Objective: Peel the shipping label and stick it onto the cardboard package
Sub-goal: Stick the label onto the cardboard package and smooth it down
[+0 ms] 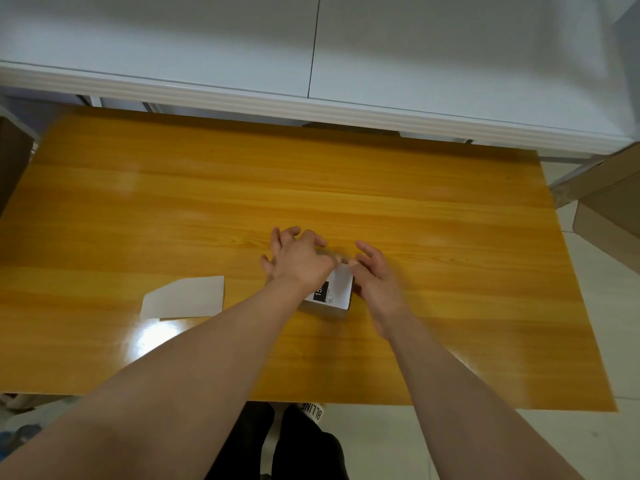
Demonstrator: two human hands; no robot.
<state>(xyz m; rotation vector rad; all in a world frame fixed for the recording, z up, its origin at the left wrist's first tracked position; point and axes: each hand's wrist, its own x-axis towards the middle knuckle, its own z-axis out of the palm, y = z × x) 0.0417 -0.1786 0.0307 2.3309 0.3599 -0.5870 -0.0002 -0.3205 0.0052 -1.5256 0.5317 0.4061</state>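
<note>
A yellow wood-grain bench point(242, 188) filled most of the head view, and both bare forearms reached in from six o'clock toward its middle. The cardboard package point(329, 311) sat on the bench slightly right of centre, small and mostly covered from above. The shipping label point(341, 287) lay white across the top of the package, with a black printed block at its nine o'clock side and its twelve o'clock edge under the fingertips.

The left hand point(299, 259) pressed down over the nine o'clock half of the package, fingers point(313, 239) spread apart and curled over the far edge, the thumb reaching toward the label's upper corner. The right hand point(375, 277) rested at the three o'clock side of the package, fingers loosely apart, its thumb and forefinger meeting the label's upper edge; motion blur left it unclear whether they pinched it or only pressed.

At nine o'clock from the package, well apart, a white backing sheet point(187, 297) with one clipped corner lay flat on the bench.
</note>
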